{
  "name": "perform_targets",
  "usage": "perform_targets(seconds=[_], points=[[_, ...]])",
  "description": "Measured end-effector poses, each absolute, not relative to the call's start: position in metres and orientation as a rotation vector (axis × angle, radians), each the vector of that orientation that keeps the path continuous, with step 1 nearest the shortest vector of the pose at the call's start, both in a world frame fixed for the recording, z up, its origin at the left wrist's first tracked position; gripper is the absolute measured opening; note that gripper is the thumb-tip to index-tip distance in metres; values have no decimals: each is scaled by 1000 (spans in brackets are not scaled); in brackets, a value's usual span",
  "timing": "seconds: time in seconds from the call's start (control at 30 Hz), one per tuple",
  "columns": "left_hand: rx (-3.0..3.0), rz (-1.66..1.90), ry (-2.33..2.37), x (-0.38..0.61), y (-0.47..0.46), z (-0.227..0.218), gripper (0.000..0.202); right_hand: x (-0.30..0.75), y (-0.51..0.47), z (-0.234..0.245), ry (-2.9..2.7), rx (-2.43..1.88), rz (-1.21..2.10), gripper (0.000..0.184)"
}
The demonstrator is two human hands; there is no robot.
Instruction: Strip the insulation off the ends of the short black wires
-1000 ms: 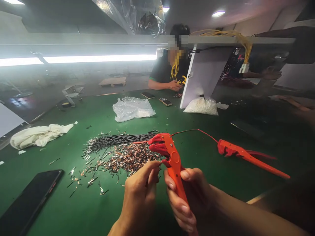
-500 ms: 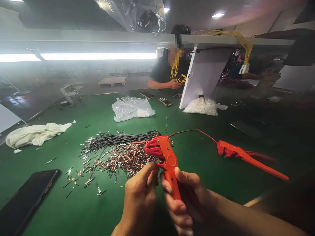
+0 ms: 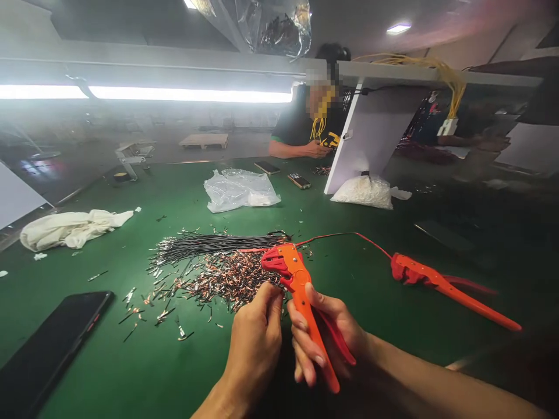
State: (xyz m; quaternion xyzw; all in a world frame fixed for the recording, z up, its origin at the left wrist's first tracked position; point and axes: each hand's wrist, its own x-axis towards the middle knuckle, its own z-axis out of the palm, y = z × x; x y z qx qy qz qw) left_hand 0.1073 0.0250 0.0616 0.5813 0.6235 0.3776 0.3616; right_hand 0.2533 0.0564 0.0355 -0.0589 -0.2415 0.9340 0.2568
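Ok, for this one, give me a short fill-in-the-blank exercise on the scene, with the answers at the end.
1. The right hand holds a hand tool coloured red and ____.
2. The pile of short wire pieces lies on a ____ tabletop.
3. The wires bundled just beyond that pile are mainly ____ in colour.
4. A second tool lies on the person's ____ side.

Missing words: orange; green; black; right.

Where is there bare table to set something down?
Nearest you, between the large phone and left hand; between the held tool and lying tool, nearer than the thin cord. Beyond the left hand it's crowded: clippings and black wires.
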Motion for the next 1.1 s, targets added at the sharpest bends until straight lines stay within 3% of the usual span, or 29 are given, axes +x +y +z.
perform_targets(seconds=[0.63,0.8,0.9,0.97,1.1], points=[[1847,510,2028,104,25,69,20,256,55,43,-598,-242,2677,58],[2111,491,2056,102,23,65,21,257,59,41,-629,-184,2538,62],[2127,405,2108,99,25,64,23,260,63,46,-654,-271,2435,55],[2108,491,2127,98,26,65,21,263,65,51,-677,-276,2443,48],[2031,1122,1929,98,25,69,21,266,65,56,-682,-266,2546,41]])
